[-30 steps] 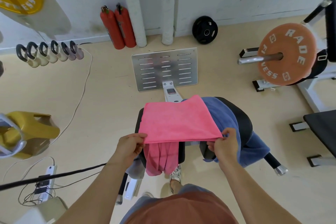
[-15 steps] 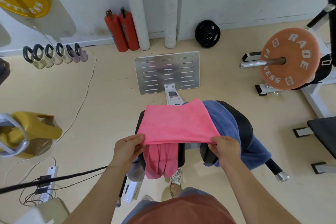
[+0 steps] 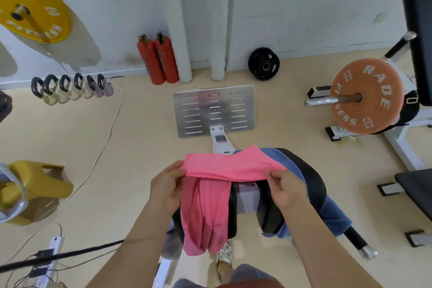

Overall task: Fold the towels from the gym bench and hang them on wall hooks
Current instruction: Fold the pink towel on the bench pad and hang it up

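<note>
Pinched between thumb and fingers, the left hand (image 3: pixel 167 188) held the near left corner of the pink towel (image 3: pixel 230 167), and the right hand (image 3: pixel 284 188) pinched its near right corner the same way. From where I watched, the towel stretched between them as a folded band, its lower part hanging down in front of the black gym bench (image 3: pixel 311 184). Under and to the right of it lay a blue towel (image 3: pixel 332 215), draped over the bench pad. Farther out I saw a slotted metal footplate (image 3: pixel 214 110) on the floor and two red extinguishers (image 3: pixel 159 61) against the wall.
</note>
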Motion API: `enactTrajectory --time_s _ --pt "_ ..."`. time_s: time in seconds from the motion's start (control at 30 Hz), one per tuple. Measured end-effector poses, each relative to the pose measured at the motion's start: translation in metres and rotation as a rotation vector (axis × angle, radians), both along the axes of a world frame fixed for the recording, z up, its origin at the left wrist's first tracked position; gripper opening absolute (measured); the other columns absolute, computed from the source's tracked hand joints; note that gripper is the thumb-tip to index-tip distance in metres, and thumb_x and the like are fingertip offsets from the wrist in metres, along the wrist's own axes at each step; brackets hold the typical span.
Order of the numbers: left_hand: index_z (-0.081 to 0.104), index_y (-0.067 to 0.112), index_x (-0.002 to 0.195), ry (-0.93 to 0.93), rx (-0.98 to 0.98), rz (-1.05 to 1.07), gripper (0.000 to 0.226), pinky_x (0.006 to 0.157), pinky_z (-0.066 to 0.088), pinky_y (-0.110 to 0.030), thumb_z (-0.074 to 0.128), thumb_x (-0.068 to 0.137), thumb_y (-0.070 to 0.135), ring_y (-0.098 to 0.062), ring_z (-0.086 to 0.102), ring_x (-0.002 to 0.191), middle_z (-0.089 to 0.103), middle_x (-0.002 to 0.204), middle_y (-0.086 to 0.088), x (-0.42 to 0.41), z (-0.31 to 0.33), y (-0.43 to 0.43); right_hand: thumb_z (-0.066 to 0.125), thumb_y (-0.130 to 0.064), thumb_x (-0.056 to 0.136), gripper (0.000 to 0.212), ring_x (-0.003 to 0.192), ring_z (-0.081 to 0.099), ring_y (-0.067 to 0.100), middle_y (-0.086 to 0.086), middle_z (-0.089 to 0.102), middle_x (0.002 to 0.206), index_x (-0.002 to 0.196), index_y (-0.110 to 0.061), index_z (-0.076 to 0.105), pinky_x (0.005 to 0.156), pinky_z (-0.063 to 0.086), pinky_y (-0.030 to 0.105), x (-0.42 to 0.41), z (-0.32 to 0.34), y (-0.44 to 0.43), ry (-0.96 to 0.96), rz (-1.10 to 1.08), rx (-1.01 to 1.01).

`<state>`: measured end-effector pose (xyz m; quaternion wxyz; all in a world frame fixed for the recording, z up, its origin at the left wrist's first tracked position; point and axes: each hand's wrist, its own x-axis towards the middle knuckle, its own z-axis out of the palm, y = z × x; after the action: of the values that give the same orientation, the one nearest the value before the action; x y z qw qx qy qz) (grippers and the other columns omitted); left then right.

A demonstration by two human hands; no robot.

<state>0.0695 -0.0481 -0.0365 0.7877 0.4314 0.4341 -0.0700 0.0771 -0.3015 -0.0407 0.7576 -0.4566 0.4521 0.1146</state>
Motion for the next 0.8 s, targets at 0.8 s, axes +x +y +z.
enactTrajectory --time_s 0.8 --pt "0.063 0.029 0.083 -0.767 0.894 -0.52 0.037 0.071 0.041 -0.005 0.049 0.09 -0.005 0.011 0.056 0.075 0.065 0.077 0.028 0.01 0.111 0.016 0.044 0.007 0.093 0.023 0.062 0.058 0.018 0.013 0.062 0.079 0.11 0.008 0.059 0.043 0.049 0.02 0.004 0.039 0.031 -0.175 0.001 -0.136"
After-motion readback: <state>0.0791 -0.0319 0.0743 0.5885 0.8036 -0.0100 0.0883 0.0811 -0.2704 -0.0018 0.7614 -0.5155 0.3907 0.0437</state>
